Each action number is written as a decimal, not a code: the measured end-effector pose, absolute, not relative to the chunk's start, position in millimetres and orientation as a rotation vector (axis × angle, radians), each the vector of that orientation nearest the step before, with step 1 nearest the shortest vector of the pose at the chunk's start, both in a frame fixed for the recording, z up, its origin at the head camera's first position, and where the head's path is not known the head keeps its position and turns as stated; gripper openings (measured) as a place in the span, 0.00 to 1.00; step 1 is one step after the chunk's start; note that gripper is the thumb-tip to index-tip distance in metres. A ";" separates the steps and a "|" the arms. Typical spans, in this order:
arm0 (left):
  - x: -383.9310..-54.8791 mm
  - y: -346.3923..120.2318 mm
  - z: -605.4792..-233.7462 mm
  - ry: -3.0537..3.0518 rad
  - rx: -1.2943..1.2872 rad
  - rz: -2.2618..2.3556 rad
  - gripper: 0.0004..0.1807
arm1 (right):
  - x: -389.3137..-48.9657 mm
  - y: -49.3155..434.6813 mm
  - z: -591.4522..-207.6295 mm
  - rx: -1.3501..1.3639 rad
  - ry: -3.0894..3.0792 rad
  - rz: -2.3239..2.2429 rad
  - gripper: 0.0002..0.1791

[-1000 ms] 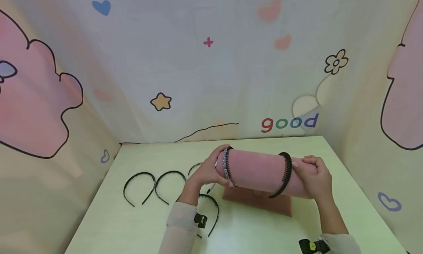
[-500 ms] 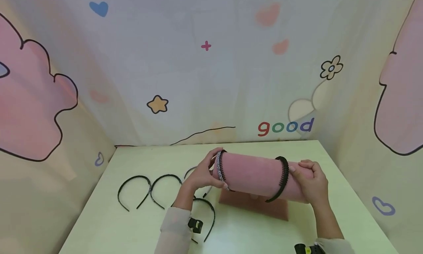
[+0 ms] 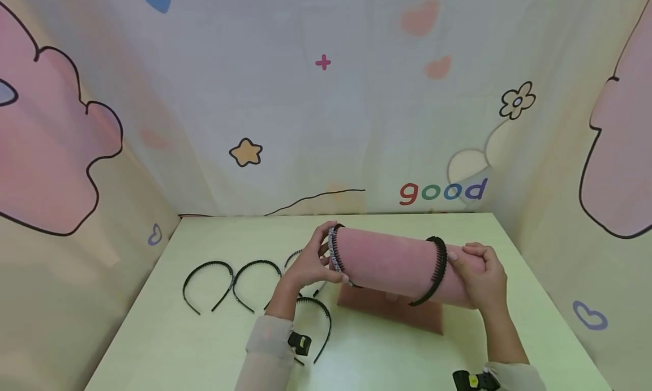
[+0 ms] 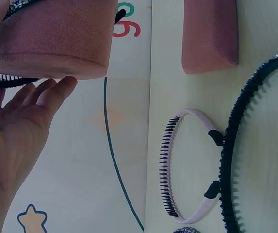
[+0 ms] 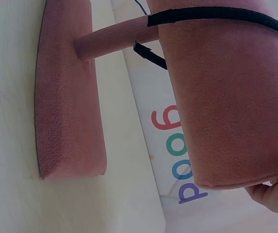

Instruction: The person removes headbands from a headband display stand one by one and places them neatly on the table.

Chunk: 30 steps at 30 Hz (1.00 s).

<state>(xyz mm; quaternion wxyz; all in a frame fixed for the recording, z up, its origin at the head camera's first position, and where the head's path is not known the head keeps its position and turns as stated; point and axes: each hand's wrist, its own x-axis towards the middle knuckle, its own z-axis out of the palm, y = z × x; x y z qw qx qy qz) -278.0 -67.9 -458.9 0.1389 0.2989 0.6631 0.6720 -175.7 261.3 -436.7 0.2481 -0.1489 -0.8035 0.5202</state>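
Observation:
A pink plush headband stand (image 3: 385,258) has a horizontal roll on a post (image 5: 112,39) above a flat base (image 3: 392,314). Around the roll's left end sits a glittery silver headband (image 3: 333,249) with dark comb teeth. My left hand (image 3: 308,266) holds that headband, thumb at its lower front, fingers at the top; the far fingers are partly hidden. Nearer the right end, a black headband (image 3: 440,269) with teeth spans the roll, its tips hanging below. My right hand (image 3: 486,278) grips the roll's right end, thumb in front and fingers over the top.
Several headbands lie on the pale table (image 3: 168,346) to the left, including a black one (image 3: 209,263), another dark one (image 3: 260,262) and a pale pink one (image 4: 197,114). My left forearm partly covers a black headband (image 3: 329,323). A printed cloth wall (image 3: 285,97) stands behind.
My left hand has moved slightly left with the glittery headband, which now sits closer to the roll's end. My right hand keeps its grip. The head view has shifted slightly.

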 end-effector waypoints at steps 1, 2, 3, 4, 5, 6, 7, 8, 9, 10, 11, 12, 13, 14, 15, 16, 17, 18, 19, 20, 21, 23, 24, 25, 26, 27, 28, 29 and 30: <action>-277.3 -68.5 -458.4 1.920 0.852 1.946 0.61 | -176.0 261.9 -436.9 -0.411 -2.193 1.421 0.23; -276.0 -69.2 -457.1 1.923 0.842 1.947 0.61 | -175.9 262.0 -436.9 -0.415 -2.194 1.425 0.23; -274.4 -69.7 -455.1 1.918 0.836 1.951 0.62 | -175.7 262.0 -436.6 -0.421 -2.196 1.427 0.23; -272.9 -70.2 -452.8 1.916 0.835 1.952 0.62 | -175.7 262.2 -436.4 -0.427 -2.199 1.427 0.23; -271.2 -70.5 -450.1 1.914 0.838 1.953 0.62 | -175.9 262.8 -436.4 -0.434 -2.206 1.425 0.23; -269.7 -70.8 -447.2 1.911 0.845 1.953 0.61 | -176.2 263.1 -436.2 -0.438 -2.207 1.422 0.23; -268.2 -71.1 -444.4 1.912 0.855 1.951 0.61 | -176.5 263.4 -436.0 -0.436 -2.207 1.423 0.23; -266.7 -71.6 -441.7 1.917 0.861 1.947 0.61 | -176.8 263.6 -435.7 -0.435 -2.208 1.422 0.23; -265.6 -72.1 -439.9 1.925 0.868 1.942 0.61 | -177.2 263.8 -435.6 -0.434 -2.210 1.422 0.23; -264.7 -72.8 -438.6 1.933 0.865 1.938 0.61 | -177.6 264.0 -435.8 -0.431 -2.209 1.423 0.23; -263.8 -73.5 -437.8 1.940 0.862 1.936 0.61 | -177.8 264.1 -436.0 -0.431 -2.209 1.426 0.23; -263.1 -74.3 -437.6 1.950 0.853 1.932 0.61 | -177.8 263.7 -436.3 -0.431 -2.206 1.427 0.24; -262.3 -75.2 -437.4 1.959 0.844 1.930 0.60 | -177.8 263.3 -436.5 -0.431 -2.205 1.431 0.24; -261.6 -76.0 -437.7 1.963 0.836 1.930 0.60 | -177.7 263.2 -437.0 -0.432 -2.206 1.432 0.24; -261.1 -76.7 -438.3 1.966 0.830 1.929 0.60 | -177.4 262.6 -437.2 -0.433 -2.202 1.435 0.24; -260.7 -77.3 -438.9 1.967 0.825 1.927 0.60 | -177.3 262.5 -437.5 -0.433 -2.199 1.436 0.23; -260.5 -77.7 -439.6 1.968 0.825 1.926 0.60 | -177.1 262.4 -437.7 -0.433 -2.198 1.436 0.23; -260.2 -78.0 -440.2 1.972 0.822 1.923 0.60 | -177.0 262.4 -437.7 -0.431 -2.196 1.437 0.23; -260.1 -78.3 -440.6 1.968 0.825 1.928 0.60 | -176.8 262.4 -437.7 -0.429 -2.195 1.439 0.23; -259.9 -78.6 -441.0 1.967 0.826 1.931 0.60 | -176.6 262.4 -437.7 -0.427 -2.196 1.439 0.23; -259.8 -78.8 -441.4 1.969 0.826 1.932 0.60 | -176.6 262.5 -437.6 -0.424 -2.195 1.440 0.23; -259.7 -79.5 -441.8 1.985 0.820 1.930 0.60 | -176.4 262.8 -437.4 -0.421 -2.196 1.436 0.23; -259.5 -79.8 -441.8 1.997 0.818 1.927 0.60 | -176.2 262.9 -437.5 -0.420 -2.195 1.435 0.23; -259.5 -80.0 -442.1 2.005 0.817 1.928 0.60 | -176.2 263.0 -437.4 -0.419 -2.195 1.434 0.23; -259.1 -80.4 -441.9 2.023 0.812 1.920 0.60 | -176.1 263.1 -437.5 -0.417 -2.194 1.435 0.23; -258.9 -80.7 -441.9 2.039 0.807 1.916 0.59 | -176.0 263.0 -437.5 -0.417 -2.189 1.439 0.23; -258.3 -81.1 -441.7 2.048 0.803 1.916 0.59 | -175.7 262.8 -437.5 -0.416 -2.188 1.441 0.23; -257.8 -81.6 -441.6 2.056 0.797 1.917 0.59 | -175.5 262.4 -437.5 -0.419 -2.187 1.445 0.23; -257.4 -82.1 -441.8 2.059 0.793 1.920 0.59 | -175.4 262.1 -437.5 -0.419 -2.186 1.448 0.23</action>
